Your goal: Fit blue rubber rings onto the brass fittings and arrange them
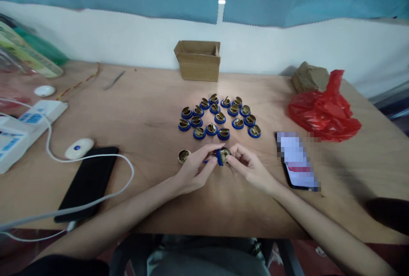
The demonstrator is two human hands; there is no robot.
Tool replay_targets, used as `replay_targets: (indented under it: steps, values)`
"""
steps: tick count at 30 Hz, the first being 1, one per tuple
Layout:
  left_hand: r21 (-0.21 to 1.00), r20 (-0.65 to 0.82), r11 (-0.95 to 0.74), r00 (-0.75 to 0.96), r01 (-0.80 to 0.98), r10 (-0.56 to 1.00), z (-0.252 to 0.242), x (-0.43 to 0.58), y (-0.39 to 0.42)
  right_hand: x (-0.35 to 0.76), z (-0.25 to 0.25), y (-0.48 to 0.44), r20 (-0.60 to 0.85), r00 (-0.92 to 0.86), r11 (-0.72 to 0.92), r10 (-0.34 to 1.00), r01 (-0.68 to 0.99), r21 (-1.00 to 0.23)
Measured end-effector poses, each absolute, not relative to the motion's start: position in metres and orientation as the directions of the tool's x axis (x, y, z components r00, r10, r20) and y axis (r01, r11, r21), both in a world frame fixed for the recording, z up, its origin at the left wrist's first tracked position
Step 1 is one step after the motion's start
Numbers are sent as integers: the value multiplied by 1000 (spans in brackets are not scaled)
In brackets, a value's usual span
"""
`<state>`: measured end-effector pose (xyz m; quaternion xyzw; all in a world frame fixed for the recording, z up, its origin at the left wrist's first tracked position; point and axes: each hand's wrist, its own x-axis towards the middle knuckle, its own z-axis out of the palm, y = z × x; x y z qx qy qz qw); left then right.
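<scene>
Between my two hands, just above the near part of the table, is a round brass-coloured piece with a blue rim [220, 156]. My left hand [194, 171] pinches it at the blue side. The fingers of my right hand [251, 168] are closed on its brass side. Close by my left hand's fingers lies a similar brass piece [184, 156] with a pale edge and no blue showing. Past my hands stand several finished-looking blue-rimmed brass pieces [220, 117], each with a thin brass flap standing up. My fingertips partly cover the held piece.
An open cardboard box [200, 67] stands by the wall. To the right are a lit phone [297, 161], a red plastic bag [324, 114] and a crumpled brown package [308, 78]. On the left lie a black phone [87, 184], white cables, a white oval device [79, 148] and a power strip [32, 125].
</scene>
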<state>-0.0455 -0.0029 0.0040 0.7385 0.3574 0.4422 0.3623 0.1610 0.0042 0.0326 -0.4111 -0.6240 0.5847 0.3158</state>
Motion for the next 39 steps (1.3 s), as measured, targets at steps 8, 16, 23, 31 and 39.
replay_targets:
  steps: [8, 16, 23, 31, 39]
  values:
    - [789, 514, -572, 270, 224, 814, 5, -41, -8, 158, 33, -1, 69, -393, 161, 917, 207, -965]
    - [572, 657, -703, 278, 422, 701, 23, -45, -8, 160, 35, -7, 244, -209, 299, 947, 293, -908]
    - [403, 627, -682, 358, 611, 691, 18, -49, -7, 167, 34, 5, 317, -65, 317, 946, 379, -869]
    - [201, 493, -500, 354, 843, 795, 26, -48, -11, 167, 29, 4, 313, -173, 357, 934, 428, -830]
    - [166, 478, -482, 358, 860, 802, 16, -49, -5, 165, 34, 4, 309, -255, 397, 916, 476, -785]
